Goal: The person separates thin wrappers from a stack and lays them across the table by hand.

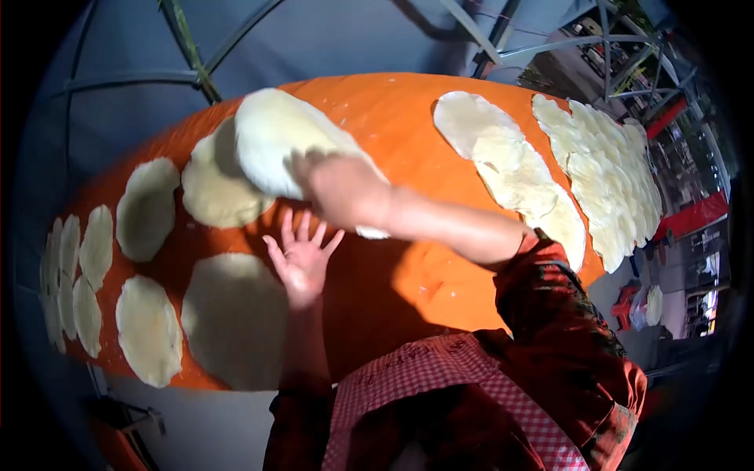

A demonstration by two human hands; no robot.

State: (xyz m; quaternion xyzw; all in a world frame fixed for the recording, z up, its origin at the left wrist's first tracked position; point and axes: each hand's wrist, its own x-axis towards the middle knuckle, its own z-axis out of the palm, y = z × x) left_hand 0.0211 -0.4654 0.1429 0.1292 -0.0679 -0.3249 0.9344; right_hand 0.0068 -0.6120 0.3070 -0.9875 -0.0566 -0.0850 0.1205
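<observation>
A pale, thin dough round (275, 137) slants over the far side of the orange-covered table, overlapping another dough round (216, 184) and shading it. My right hand (345, 188) is on its near part, fingers curled in and blurred by motion; it seems to grip the sheet. A small edge of the same dough shows under my wrist. Just below, my left hand (301, 255) is open, palm up with fingers spread, and holds nothing. Beside it lies a large dough round (236, 322) in shadow.
More rounds lie at the left, such as a dough round (148, 330) near the front edge. A row of overlapping rounds (510, 161) and a dense patch of overlapping sheets (601, 173) cover the right part of the orange cover (393, 118). Metal frame bars (133, 78) stand behind.
</observation>
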